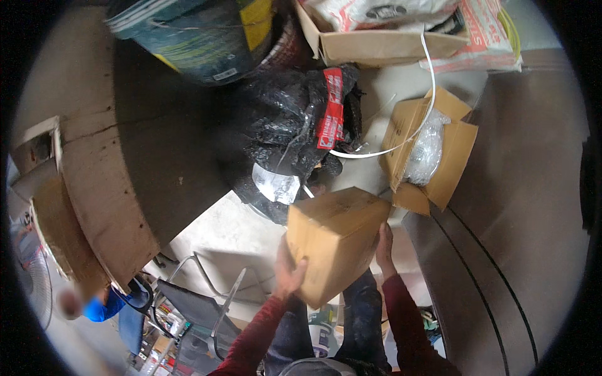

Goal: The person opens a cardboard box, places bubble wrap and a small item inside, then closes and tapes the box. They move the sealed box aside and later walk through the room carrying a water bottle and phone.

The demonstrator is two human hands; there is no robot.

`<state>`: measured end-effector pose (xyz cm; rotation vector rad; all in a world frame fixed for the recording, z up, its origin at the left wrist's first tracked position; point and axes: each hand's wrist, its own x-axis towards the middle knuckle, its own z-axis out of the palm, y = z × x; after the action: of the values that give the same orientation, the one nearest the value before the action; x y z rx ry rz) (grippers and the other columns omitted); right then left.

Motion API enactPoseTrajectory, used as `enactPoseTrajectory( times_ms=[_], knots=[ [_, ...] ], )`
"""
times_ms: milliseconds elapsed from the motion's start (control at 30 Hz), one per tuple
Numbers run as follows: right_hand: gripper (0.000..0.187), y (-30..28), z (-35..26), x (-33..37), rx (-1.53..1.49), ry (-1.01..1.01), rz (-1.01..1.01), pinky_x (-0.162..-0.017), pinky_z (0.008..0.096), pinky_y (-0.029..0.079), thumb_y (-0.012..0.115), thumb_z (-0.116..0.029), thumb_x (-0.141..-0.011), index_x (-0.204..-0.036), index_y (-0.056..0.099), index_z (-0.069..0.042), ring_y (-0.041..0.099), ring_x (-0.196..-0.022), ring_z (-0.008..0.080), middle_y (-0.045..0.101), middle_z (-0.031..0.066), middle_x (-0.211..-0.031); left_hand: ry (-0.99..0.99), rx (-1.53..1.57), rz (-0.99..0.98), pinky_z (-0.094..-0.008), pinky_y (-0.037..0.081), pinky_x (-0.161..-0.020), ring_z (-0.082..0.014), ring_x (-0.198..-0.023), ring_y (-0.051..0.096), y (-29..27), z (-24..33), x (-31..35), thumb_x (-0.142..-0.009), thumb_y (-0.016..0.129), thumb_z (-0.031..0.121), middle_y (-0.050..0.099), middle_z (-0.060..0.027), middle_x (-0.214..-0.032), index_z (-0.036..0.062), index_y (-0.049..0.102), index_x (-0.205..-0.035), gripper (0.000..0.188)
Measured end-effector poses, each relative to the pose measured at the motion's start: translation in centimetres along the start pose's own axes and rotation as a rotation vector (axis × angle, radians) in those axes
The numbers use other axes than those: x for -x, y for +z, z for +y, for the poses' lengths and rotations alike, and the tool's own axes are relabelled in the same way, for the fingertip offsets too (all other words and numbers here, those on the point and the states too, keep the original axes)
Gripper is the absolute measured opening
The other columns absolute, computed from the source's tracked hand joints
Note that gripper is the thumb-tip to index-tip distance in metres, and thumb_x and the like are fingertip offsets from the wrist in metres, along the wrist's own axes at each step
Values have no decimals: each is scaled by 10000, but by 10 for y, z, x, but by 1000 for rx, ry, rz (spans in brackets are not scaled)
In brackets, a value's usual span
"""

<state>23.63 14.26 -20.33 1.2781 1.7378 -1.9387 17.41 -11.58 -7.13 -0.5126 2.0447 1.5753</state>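
A closed brown cardboard box (338, 232) is held up in front of me between both hands, tilted. My left hand (289, 271) grips its left side, with the thumb across the near face. Against the right side presses my right hand (384, 245); part of its fingers is hidden behind the box. Just beyond the box lies a heap of black plastic wrap (282, 119) with red printed tape (331, 109) on it. To the right stands an open cardboard box (401, 147), its flaps spread and clear bubble wrap (426, 153) inside.
A large dark bucket (200, 44) stands at the far left, beside a cardboard tray (382, 49) holding sacks. A white strap (376, 154) curves over the floor. Dark cables (483, 276) run down the right wall. A metal-framed chair (194, 307) and a person in blue (105, 307) are at lower left.
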Motion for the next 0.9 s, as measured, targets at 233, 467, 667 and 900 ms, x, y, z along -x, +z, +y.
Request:
enactPoseTrajectory(
  times_ms=[233, 467, 667, 900],
  knots=[
    [848, 54, -175, 75, 1, -303, -428, -1035, 395, 348, 702, -290, -764, -1419, 268, 31, 429, -1240, 269, 450, 175, -1317, 106, 27, -48, -367, 396, -995, -248, -1218, 448, -114, 74, -7, -977, 416, 454, 395, -177, -1384, -23, 258, -1427, 675],
    [900, 171, -299, 10, 123, -552, -401, -996, 358, 415, 695, -142, -786, -1477, 135, -2, 501, -1187, 254, 465, 183, -1346, 163, 133, 13, -369, 446, -935, -213, -1082, 559, -172, 74, -182, -993, 366, 498, 570, -123, -1245, 18, 467, -1329, 594],
    [898, 220, -272, -51, 234, -607, -319, -947, 336, 454, 697, -125, -794, -1476, 127, 3, 530, -1152, 230, 492, 185, -1317, -123, 824, -57, -332, 453, -909, -182, -1067, 563, -174, 128, -221, -903, 397, 676, 576, -67, -1231, 51, 499, -1322, 759],
    [869, 254, -261, -32, 310, -681, -193, -939, 354, 457, 706, -138, -793, -1455, 168, 27, 551, -1123, 253, 503, 205, -1295, 45, 276, 50, -338, 439, -906, -198, -1061, 542, -198, 107, -236, -921, 523, 538, 572, -129, -1206, -11, 495, -1295, 664]
  ],
)
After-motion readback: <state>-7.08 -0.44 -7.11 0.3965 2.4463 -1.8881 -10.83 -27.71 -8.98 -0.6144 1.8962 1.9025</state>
